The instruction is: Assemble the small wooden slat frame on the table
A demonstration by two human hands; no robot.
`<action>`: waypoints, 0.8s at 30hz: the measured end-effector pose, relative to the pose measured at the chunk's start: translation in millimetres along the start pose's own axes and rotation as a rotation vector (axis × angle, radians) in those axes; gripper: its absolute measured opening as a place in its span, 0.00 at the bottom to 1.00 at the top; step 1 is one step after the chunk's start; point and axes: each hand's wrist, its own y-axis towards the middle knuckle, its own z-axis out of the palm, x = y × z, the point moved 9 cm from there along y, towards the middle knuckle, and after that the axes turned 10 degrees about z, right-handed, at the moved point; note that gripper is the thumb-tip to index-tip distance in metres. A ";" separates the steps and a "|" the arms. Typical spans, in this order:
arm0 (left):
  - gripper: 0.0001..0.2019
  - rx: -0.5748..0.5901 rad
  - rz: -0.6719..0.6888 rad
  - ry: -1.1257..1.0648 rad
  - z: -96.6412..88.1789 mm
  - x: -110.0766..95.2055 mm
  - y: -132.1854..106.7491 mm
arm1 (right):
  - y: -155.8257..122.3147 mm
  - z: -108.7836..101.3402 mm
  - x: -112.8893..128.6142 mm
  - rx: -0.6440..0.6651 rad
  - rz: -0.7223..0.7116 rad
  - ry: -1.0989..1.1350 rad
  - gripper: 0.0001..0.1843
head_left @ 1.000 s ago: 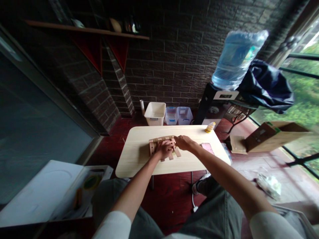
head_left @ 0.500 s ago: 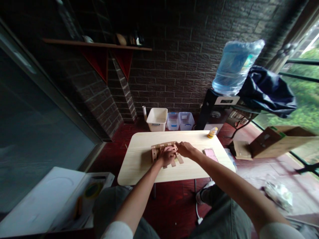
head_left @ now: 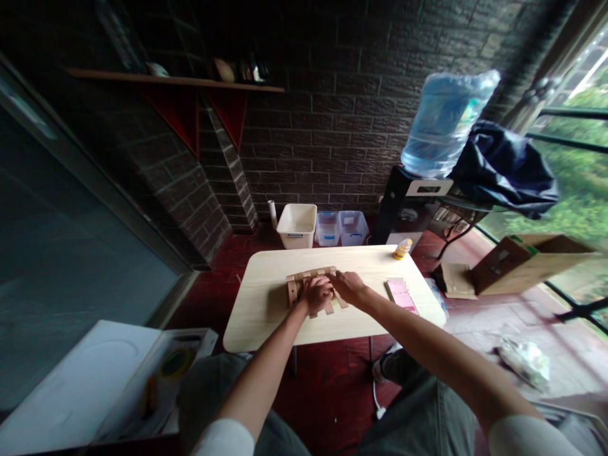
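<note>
A small wooden slatted piece lies on the pale wooden table, with a row of flat slats fanning toward me and holes in its left end. Bent over its middle is my left hand, closed on the slats. My right hand is at the right end, its fingers closed on the wood close to the left fingertips. The two hands cover the centre and part of the right side, so anything small between the fingers is hidden.
A pink phone-like slab and a yellow-capped bottle occupy the table's right side. Beyond the far edge are a cream basket, clear bins and a water dispenser. An open white box stands at lower left.
My right hand has flattened slightly, its fingers reaching further left over the wooden piece toward my left hand. The left hand stays on the slats. The whole view has shifted a little.
</note>
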 end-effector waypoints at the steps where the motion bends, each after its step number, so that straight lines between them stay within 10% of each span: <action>1: 0.16 0.006 -0.005 0.003 1.4 1.2 0.4 | 0.8 1.6 -1.2 0.000 0.018 0.006 0.22; 7: 0.16 -0.021 0.032 -0.003 7.3 5.6 2.6 | 9.7 0.8 -30.3 0.044 0.218 0.048 0.17; 15: 0.17 -0.010 -0.036 -0.042 11.8 12.0 1.3 | 4.0 -0.5 -16.1 0.044 -0.083 0.022 0.20; 24: 0.15 -0.069 0.016 -0.039 11.7 11.5 1.5 | 9.0 0.4 -39.5 0.118 0.145 0.066 0.22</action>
